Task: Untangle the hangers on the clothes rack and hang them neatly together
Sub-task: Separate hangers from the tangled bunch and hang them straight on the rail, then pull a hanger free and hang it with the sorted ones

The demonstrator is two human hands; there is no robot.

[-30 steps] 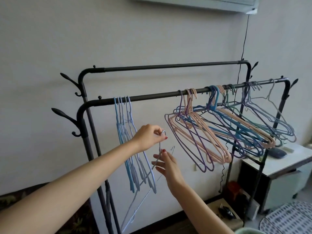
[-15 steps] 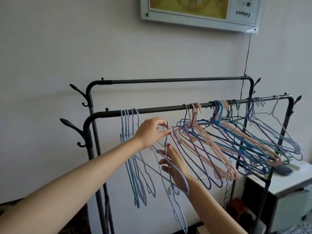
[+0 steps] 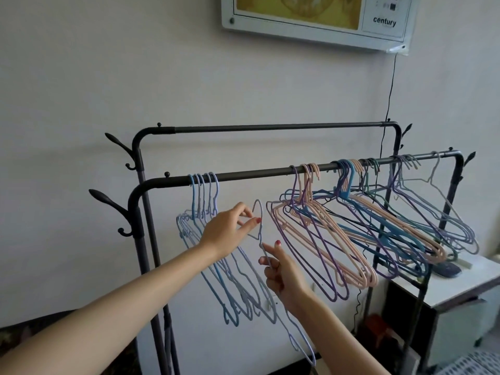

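A black two-bar clothes rack [image 3: 257, 174] stands against the wall. Several light blue hangers [image 3: 205, 190] hang neatly together at the left of the front bar. A tangled bunch of pink, purple and blue hangers [image 3: 351, 234] hangs tilted along the bar's right half. I hold a loose pale lilac hanger [image 3: 259, 212] below the bar, between the two groups. My left hand [image 3: 228, 228] pinches its neck just under the hook. My right hand [image 3: 281, 272] grips its shoulder wire lower down. The hook touches nothing.
Side hooks [image 3: 108, 201] jut from the rack's left post. A white side table [image 3: 460, 280] with a dark object stands behind the rack at right. A framed panel [image 3: 316, 20] hangs on the wall with a black cord running down. Red and dark items lie on the floor under the rack.
Both hands have lifted the lilac hanger from low under the blue group up toward the front bar. The view has tilted upward, showing the wall panel.
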